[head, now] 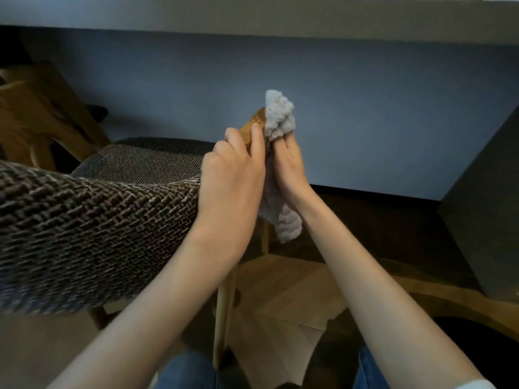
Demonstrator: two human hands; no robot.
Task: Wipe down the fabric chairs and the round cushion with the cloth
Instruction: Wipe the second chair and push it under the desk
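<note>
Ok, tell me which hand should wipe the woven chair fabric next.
Right. The right hand holds the cloth against the wooden armrest. The left hand grips that armrest, so it is likely best kept steadying the fabric chair.

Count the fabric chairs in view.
1: the woven chair on the left, its wooden arm gripped by the left hand. The wooden frame behind it may be another's.

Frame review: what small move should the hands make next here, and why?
Probably slide the right hand and cloth back along the wooden arm toward the woven fabric. The cloth sits bunched at the arm's tip, the left hand grips that tip, and the fabric beside it has no cloth on it.
</note>
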